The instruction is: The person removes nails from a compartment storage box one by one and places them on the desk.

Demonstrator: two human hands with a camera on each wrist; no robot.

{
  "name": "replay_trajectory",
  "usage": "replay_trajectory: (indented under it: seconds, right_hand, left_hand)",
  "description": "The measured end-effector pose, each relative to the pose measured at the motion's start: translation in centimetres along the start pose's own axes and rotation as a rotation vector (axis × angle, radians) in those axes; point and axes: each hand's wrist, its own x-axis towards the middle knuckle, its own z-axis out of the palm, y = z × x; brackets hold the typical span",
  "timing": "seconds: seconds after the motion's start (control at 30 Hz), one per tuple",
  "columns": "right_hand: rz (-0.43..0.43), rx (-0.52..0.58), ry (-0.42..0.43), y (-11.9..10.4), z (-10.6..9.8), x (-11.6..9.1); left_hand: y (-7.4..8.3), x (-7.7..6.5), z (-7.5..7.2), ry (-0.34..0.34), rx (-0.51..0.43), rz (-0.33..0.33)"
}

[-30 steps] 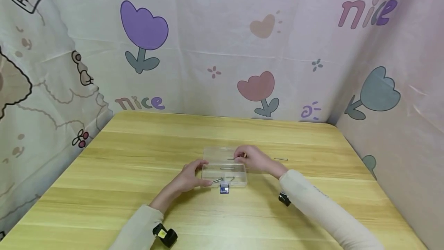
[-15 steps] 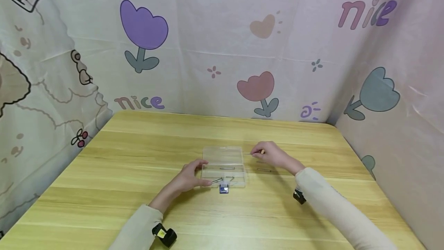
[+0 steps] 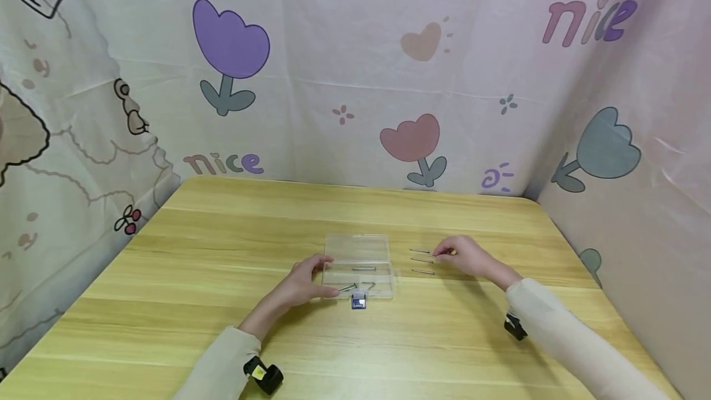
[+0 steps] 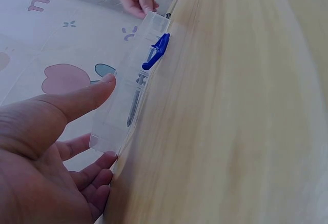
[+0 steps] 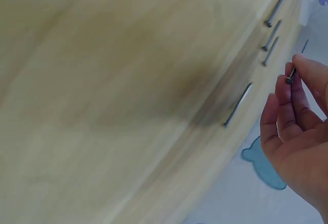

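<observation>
My left hand (image 3: 304, 279) grips the left end of a clear plastic box (image 3: 384, 286), thumb at the front and fingers behind. The box lies with its lid (image 3: 355, 247) laid back, and a few metal nails (image 3: 364, 269) are inside it. In the right wrist view, a nail (image 5: 292, 75) is pinched between the thumb and fingertips of my right hand (image 5: 302, 126), its head toward the palm. Right of the box, three nails (image 3: 423, 272) lie in a row on the table. Another nail (image 5: 238, 106) lies apart from them, masked by my right hand in the head view.
A blue latch (image 3: 358, 302) hangs from the front of the box. The wooden table (image 3: 222, 221) reaches back to a cloth backdrop (image 3: 333, 48) with printed flowers. Dark wrist cameras (image 3: 263, 375) sit on both sleeves.
My right hand has moved right from over the box lid to beside the loose nails, with a nail in its fingers. The row of three has come into sight. My left hand stays put.
</observation>
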Motion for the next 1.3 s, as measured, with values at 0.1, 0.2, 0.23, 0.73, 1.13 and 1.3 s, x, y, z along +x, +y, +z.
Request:
replay_trajectory:
  seconds: [0.1, 0.2, 0.23, 0.73, 1.13, 1.3]
  right_hand:
    - [0.016, -0.007, 0.013, 0.7, -0.2, -0.8]
    - [0.02, -0.009, 0.015, 1.3, -0.3, -1.5]
    - [0.024, -0.012, 0.018, 1.4, -0.4, -1.7]
    - [0.125, -0.002, 0.048, 2.2, 0.3, -3.0]
    - [0.153, 0.014, 0.083, 2.4, 0.5, -3.2]
    - [0.155, 0.019, 0.09, 2.5, 0.5, -3.1]
  left_hand:
    - [0.1, 0.0, 0.0, -0.003, -0.002, 0.003]
    - [0.1, 0.0, 0.0, -0.004, -0.002, -0.001]
    - [0.0, 0.0, 0.0, -0.003, 0.001, -0.002]
    - [0.0, 0.1, -0.1, 0.008, 0.007, -0.01]
    - [0.0, 0.1, 0.0, 0.006, 0.003, 0.002]
    - [0.1, 0.0, 0.0, 0.01, 0.005, 0.001]
